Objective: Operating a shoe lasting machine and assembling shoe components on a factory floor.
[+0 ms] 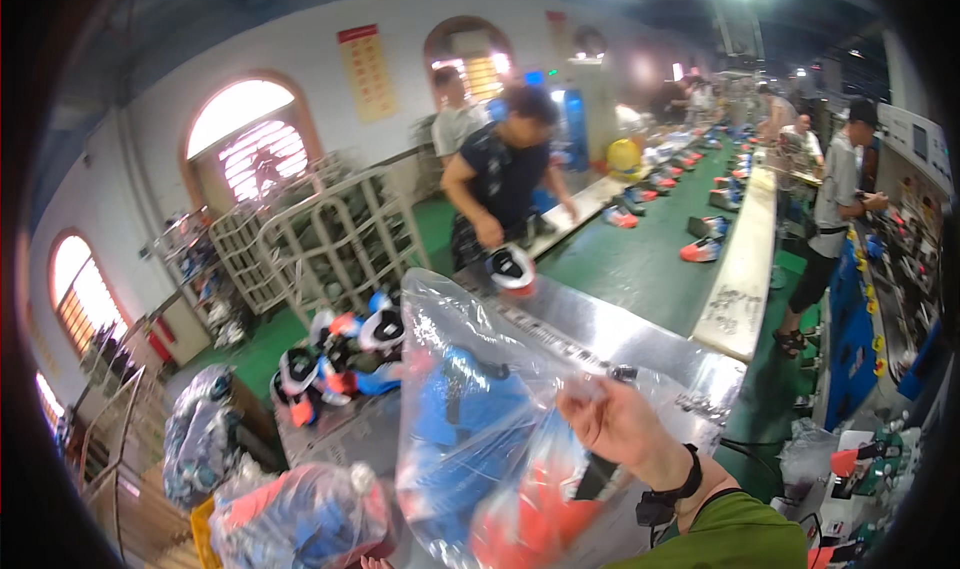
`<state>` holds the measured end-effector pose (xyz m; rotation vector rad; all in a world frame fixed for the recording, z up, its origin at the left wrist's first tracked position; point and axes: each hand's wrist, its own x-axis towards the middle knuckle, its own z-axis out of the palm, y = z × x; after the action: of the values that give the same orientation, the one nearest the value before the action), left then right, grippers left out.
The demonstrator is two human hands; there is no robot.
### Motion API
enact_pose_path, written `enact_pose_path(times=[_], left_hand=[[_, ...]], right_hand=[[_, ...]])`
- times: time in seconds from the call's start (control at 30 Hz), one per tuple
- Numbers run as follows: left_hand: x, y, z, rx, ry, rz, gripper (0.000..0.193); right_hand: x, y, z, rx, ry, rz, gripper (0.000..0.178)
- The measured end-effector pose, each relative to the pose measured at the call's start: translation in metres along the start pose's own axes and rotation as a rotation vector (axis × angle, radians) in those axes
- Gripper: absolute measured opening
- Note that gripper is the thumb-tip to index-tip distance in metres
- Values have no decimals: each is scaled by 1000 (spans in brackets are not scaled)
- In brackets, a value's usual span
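My right hand, with a dark band on its wrist and a green sleeve, pinches the upper edge of a large clear plastic bag. Through the film show blue and orange-red pieces that look like shoe uppers. Only a few fingertips of my left hand show at the lower edge, beside a second stuffed clear bag; what they touch is hidden. A pile of blue, orange, black and white shoe uppers lies left of the held bag.
Beyond the metal tabletop, a green conveyor carries rows of shoes. A person in dark clothes leans over a shoe upper at its near end. Wheeled racks stand left; another person stands right, by machines.
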<state>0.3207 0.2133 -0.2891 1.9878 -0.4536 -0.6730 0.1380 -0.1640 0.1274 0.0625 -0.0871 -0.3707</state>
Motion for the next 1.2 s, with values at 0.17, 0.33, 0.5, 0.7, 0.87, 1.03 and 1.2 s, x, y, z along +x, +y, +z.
enact_pose_path(times=[0.17, 0.33, 0.5, 0.7, 0.87, 1.03, 1.2], left_hand=[[76, 125, 107, -292, -120, 11, 48], [69, 183, 192, -512, -166, -65, 49], [36, 207, 246, 644, -53, 181, 64], [32, 245, 296, 580, -177, 178, 63], [26, 259, 304, 517, -223, 140, 62], [11, 258, 297, 450, -274, 88, 61], [2, 263, 290, 382, -342, 72, 60]], right_hand=[[26, -160, -57, -127, 297, -292, 47], [-5, -262, -228, -1949, 307, -350, 52], [-65, -206, -258, -2970, 476, -317, 51], [-55, -206, -264, -2977, 436, -335, 50], [-45, -210, -265, -2969, 450, -290, 49], [-42, -214, -259, -2959, 446, -327, 49], [-40, -212, -259, -2927, 440, -344, 47]])
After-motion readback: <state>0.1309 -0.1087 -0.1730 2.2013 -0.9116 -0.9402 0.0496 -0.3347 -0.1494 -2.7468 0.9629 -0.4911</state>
